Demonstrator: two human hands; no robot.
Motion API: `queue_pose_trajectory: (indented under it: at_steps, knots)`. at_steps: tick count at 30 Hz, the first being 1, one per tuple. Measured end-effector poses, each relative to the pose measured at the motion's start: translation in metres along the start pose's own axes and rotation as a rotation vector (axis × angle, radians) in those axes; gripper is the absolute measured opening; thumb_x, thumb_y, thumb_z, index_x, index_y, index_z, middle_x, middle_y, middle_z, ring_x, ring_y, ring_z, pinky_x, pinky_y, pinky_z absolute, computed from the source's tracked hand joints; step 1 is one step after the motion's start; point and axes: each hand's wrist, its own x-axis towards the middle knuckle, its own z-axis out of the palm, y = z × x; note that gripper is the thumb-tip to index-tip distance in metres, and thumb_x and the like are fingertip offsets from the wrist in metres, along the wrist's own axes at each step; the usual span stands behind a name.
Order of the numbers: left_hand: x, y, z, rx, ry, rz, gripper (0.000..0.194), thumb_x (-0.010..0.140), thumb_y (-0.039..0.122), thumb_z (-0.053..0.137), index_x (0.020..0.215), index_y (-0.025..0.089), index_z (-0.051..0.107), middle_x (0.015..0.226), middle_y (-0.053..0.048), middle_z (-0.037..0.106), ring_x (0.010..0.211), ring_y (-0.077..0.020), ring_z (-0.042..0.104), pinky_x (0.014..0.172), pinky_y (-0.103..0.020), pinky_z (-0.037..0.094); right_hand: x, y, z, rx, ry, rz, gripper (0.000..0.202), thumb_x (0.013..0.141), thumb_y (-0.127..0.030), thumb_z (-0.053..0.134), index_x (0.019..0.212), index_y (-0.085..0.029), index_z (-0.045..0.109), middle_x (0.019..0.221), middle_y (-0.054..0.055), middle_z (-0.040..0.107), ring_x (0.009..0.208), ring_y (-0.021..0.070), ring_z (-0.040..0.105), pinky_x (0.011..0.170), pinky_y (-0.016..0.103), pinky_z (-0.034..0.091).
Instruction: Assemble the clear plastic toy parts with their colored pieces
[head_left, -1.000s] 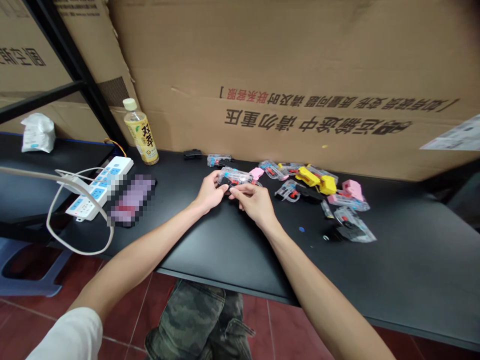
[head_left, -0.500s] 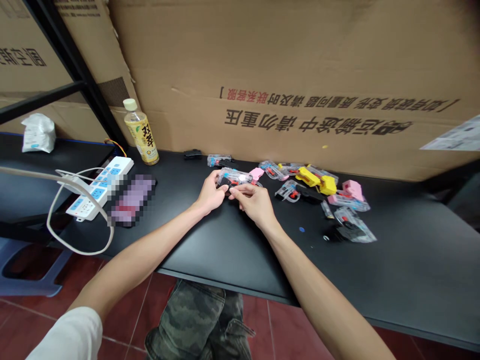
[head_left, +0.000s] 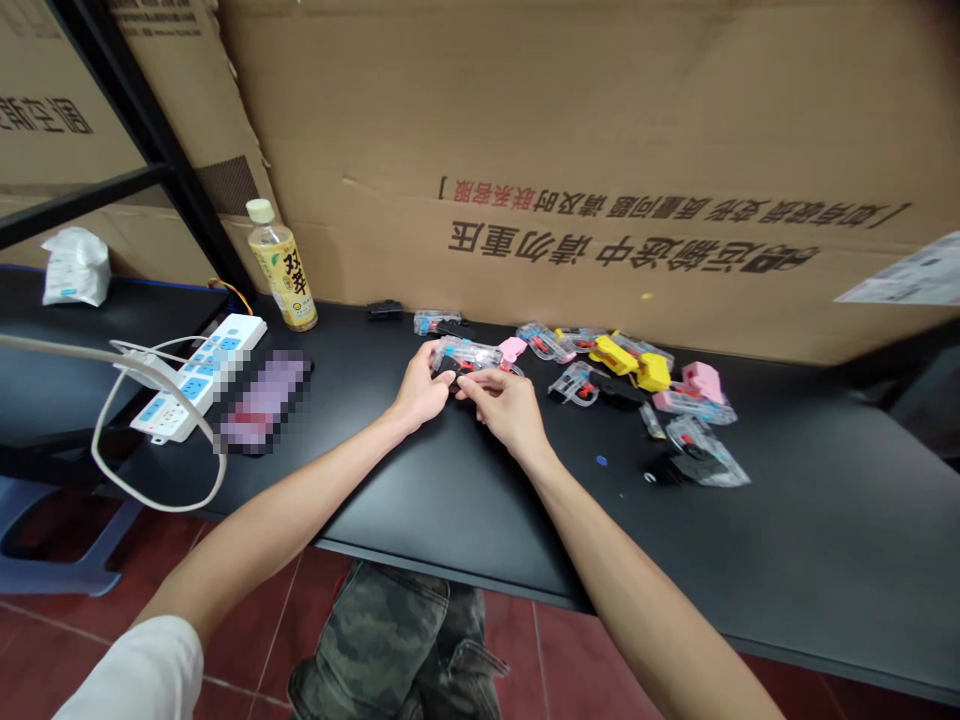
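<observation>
A clear plastic toy gun point(head_left: 466, 352) with blue and black parts is held just above the table, between my hands. My left hand point(head_left: 421, 390) is closed around its left end, thumb against the black part. From the right, the thumb and fingers of my right hand point(head_left: 511, 408) pinch the black part near its lower edge. What the right fingertips press on is partly hidden. Just behind my right hand shows a pink piece point(head_left: 513, 347). Another clear toy gun point(head_left: 435, 321) lies behind the held one.
Several clear toy guns point(head_left: 576, 384) lie to the right, among yellow blocks point(head_left: 615, 355) and a pink block point(head_left: 703, 382). At left are a drink bottle point(head_left: 283, 270), a power strip point(head_left: 199, 378) with white cables and a blurred phone point(head_left: 264, 400). Cardboard point(head_left: 600, 120) backs the black table point(head_left: 450, 500).
</observation>
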Motion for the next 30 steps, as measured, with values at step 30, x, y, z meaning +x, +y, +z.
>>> queue_pose_trajectory:
  at_steps: [30]
  knots:
    - [0.005,0.002,-0.009,-0.131,-0.243,0.0,0.048,0.087,0.029,0.072,0.132,0.018,0.058,0.122,-0.012,0.07,0.097,-0.0169,0.071,0.088,-0.034,0.057,0.032,0.011,-0.087,0.144,0.379,-0.019,0.05,0.074,-0.059,0.077,0.101,-0.018,0.069,0.055,-0.005,0.056,0.042,0.0108,0.047,0.038,0.024,0.035]
